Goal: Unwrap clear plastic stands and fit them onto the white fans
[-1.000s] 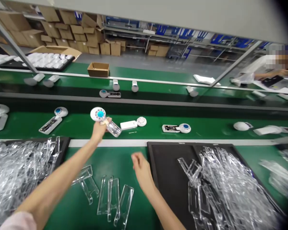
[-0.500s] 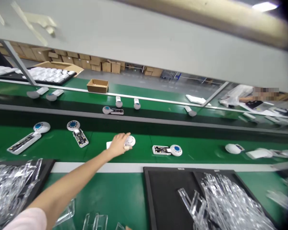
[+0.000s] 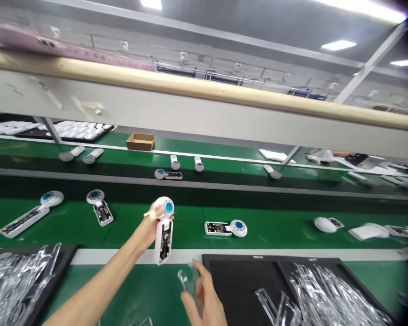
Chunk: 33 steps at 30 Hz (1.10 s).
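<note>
My left hand (image 3: 151,228) grips a white device (image 3: 163,240) by its round head, which has a blue centre ringed with dark dots. Its rectangular body hangs down with a black circuit board facing me. Lower and to the right, my right hand (image 3: 207,296) pinches a clear plastic piece (image 3: 187,278) between thumb and fingers; motion blurs its outline. A small gap separates the clear piece from the device. On the green belt nearby lie another device (image 3: 226,228) to the right and one (image 3: 100,208) to the left, both with boards showing.
Black trays of clear plastic parts stand at the left (image 3: 17,276) and right (image 3: 238,290). A raised rail (image 3: 204,188) separates the near belt from a farther one bearing more devices. Beyond sits a cardboard box (image 3: 140,141). A wooden-edged beam (image 3: 204,117) spans overhead.
My left hand has lifted the device off the belt and turned its board toward me. My right hand has risen into view with the clear piece. The camera has tilted up.
</note>
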### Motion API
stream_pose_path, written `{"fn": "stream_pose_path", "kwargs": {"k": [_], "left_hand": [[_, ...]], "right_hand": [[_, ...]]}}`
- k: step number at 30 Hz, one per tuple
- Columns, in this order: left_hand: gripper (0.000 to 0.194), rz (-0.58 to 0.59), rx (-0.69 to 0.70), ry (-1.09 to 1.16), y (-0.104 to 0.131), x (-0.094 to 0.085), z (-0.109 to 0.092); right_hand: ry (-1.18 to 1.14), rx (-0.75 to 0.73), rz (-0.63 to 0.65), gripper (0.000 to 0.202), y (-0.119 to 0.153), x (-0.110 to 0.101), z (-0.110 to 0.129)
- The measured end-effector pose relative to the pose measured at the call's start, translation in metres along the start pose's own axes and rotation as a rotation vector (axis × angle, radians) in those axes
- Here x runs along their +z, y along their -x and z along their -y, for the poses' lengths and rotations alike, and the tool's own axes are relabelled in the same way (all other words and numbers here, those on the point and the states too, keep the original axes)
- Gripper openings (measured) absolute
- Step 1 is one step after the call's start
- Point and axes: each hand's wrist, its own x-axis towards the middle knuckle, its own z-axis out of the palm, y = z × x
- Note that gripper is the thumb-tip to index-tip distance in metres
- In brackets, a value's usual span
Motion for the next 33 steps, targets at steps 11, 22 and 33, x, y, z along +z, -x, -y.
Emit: {"fn": "stream_pose_path", "kwargs": {"k": [11, 22, 33], "left_hand": [[0.037, -0.086, -0.124, 0.576, 0.067, 0.020, -0.012], [0.037, -0.098, -0.096, 0.586, 0.077, 0.029, -0.020], [0.051, -0.025, -0.267, 0.133, 0.086, 0.015, -0.006]], "right_hand": [[-0.085, -0.060, -0.133, 0.047, -0.039, 0.031, 0.088], [0.014, -0.096, -0.191, 0.051, -0.032, 0.032, 0.084], [0.115, -0.204, -0.110, 0.054, -0.025, 0.030, 0.058]]}}
